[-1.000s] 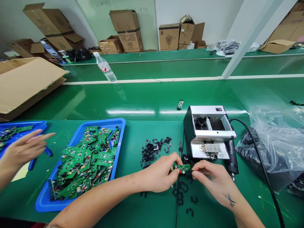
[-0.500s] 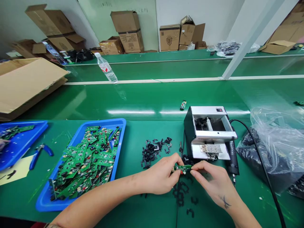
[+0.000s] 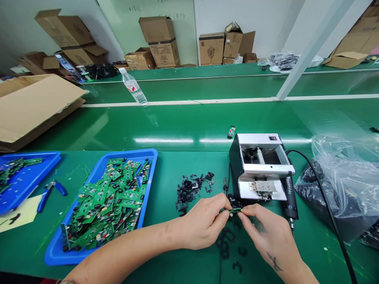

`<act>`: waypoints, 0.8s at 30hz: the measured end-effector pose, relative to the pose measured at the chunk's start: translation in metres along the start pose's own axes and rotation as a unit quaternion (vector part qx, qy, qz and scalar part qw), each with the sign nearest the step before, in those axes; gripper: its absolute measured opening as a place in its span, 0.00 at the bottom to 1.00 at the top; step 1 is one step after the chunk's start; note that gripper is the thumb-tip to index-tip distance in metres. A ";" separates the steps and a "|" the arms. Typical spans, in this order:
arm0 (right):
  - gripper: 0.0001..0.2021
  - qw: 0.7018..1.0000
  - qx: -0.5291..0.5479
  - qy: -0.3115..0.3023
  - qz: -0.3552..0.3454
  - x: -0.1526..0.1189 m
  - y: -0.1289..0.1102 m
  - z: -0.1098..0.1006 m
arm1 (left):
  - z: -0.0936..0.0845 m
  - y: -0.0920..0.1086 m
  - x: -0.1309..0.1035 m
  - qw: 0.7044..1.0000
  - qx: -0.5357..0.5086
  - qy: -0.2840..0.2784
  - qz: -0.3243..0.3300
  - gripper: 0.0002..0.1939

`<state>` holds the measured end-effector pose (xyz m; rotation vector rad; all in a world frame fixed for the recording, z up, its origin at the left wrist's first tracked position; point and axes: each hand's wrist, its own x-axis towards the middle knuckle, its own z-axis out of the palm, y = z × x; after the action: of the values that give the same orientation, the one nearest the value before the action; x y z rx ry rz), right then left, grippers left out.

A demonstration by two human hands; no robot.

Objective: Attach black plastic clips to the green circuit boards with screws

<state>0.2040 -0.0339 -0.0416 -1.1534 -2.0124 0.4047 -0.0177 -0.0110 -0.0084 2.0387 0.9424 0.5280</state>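
A small green circuit board (image 3: 235,211) is pinched at both ends between my hands, tilted so that its edge shows. My left hand (image 3: 205,221) grips its left end, and my right hand (image 3: 263,225) has the right end between thumb and fingertips. Just behind the board stands a silver and black machine (image 3: 263,169). Black plastic clips (image 3: 189,189) lie in a pile behind my left hand, and more loose clips (image 3: 225,244) are scattered below the board. A blue tray (image 3: 153,173) heaped with green circuit boards (image 3: 112,197) is at the left.
Blue-handled pliers (image 3: 44,200) lie beside a second blue tray (image 3: 29,187). A large carton (image 3: 38,104) and a water bottle (image 3: 134,87) stand farther back. A plastic bag (image 3: 331,189) and a black cable (image 3: 322,197) are right of the machine. One board (image 3: 231,132) lies behind.
The board has turned from showing its face to nearly edge-on, and sits slightly farther right. Both hands have shifted a little with it. Another person's fingers at the far-left tray have gone.
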 end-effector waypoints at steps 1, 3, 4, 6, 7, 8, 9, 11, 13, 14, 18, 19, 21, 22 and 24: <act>0.03 1.000 -0.014 0.016 -0.012 0.000 -0.002 0.000 | 0.000 0.000 0.000 1.000 0.002 0.007 0.012 0.06; 0.05 0.997 -0.042 0.047 -0.043 0.002 -0.003 -0.001 | -0.001 0.001 0.003 0.999 0.001 0.018 0.033 0.06; 0.07 0.995 -0.057 0.061 -0.062 0.003 -0.002 -0.002 | -0.003 0.002 0.006 0.999 0.000 0.023 0.044 0.07; 0.10 0.988 -0.091 0.081 -0.094 0.006 0.001 -0.003 | -0.007 0.003 0.013 0.997 0.001 0.031 0.069 0.08; 0.11 0.985 -0.108 0.088 -0.101 0.007 0.005 -0.004 | -0.009 0.003 0.017 0.996 0.005 0.033 0.086 0.09; 0.11 0.983 -0.123 0.096 -0.102 0.008 0.008 -0.004 | -0.010 0.002 0.022 0.994 0.013 0.035 0.104 0.10; 0.12 0.980 -0.135 0.103 -0.100 0.009 0.011 -0.004 | -0.011 -0.001 0.026 0.991 0.024 0.038 0.123 0.10; 0.12 0.976 -0.155 0.116 -0.095 0.010 0.017 -0.003 | -0.010 -0.010 0.033 0.986 0.049 0.044 0.154 0.10; 0.11 0.973 -0.174 0.119 -0.096 0.010 0.021 -0.002 | -0.006 -0.022 0.037 0.980 0.081 0.052 0.172 0.10; 0.10 0.971 -0.183 0.118 -0.098 0.010 0.022 -0.001 | -0.003 -0.028 0.038 0.977 0.102 0.057 0.177 0.10; 0.08 0.969 -0.201 0.115 -0.091 0.009 0.022 0.001 | 0.008 -0.045 0.038 0.953 0.227 0.067 0.187 0.10; 0.07 0.969 -0.202 0.112 -0.086 0.008 0.021 0.001 | 0.009 -0.046 0.037 0.944 0.262 0.063 0.191 0.10; 0.07 0.971 -0.202 0.100 -0.079 0.006 0.020 -0.001 | 0.009 -0.045 0.035 0.922 0.328 0.053 0.199 0.10; 0.07 0.974 -0.193 0.091 -0.078 0.005 0.020 -0.004 | 0.009 -0.044 0.035 0.911 0.354 0.049 0.203 0.11; 0.07 0.983 -0.153 0.079 -0.069 0.003 0.023 -0.017 | 0.009 -0.041 0.034 0.894 0.393 0.044 0.210 0.13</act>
<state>0.2292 -0.0204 -0.0431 -1.1776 -2.0435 -0.0696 -0.0087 0.0269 -0.0454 3.0168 0.8383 0.5104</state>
